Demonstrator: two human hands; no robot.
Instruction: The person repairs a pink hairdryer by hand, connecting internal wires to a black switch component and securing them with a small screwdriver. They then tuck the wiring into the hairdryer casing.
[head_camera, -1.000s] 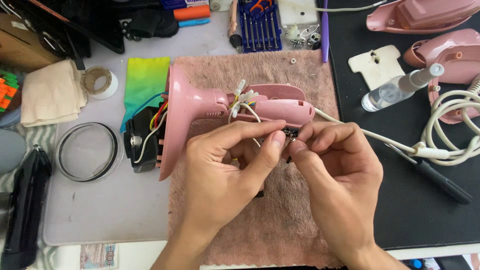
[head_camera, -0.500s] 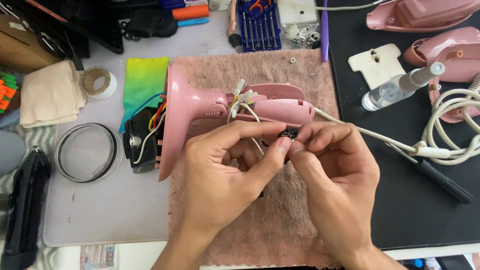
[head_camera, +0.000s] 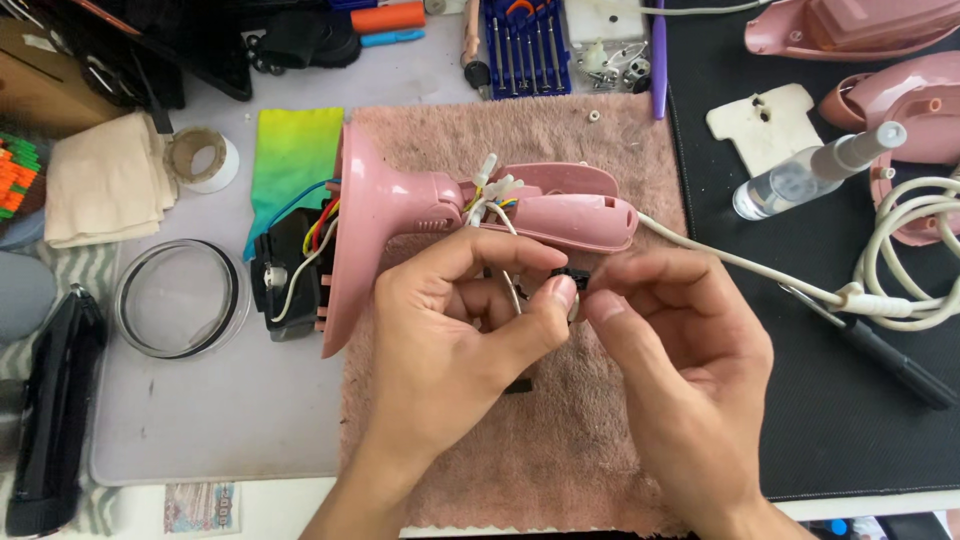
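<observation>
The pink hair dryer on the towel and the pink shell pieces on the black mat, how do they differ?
The pink hair dryer lies on the pink towel, opened, with coloured wires spilling out, close to both hands. The pink shell pieces sit apart at top right on the black mat, untouched, with no wires visible. Both share the same pale pink plastic.

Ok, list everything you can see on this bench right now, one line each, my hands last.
hair dryer body: 1, pink, opened, on towel
towel: 1, pink, centre
small part: 1, black, pinched between both hands
motor unit: 1, black, wired, left of dryer
power cord: 1, white, running right
spray bottle: 1, clear, on black mat
screwdriver set: 1, blue, top
tape roll: 1, beige, left
left hand: 1, centre
right hand: 1, centre
</observation>
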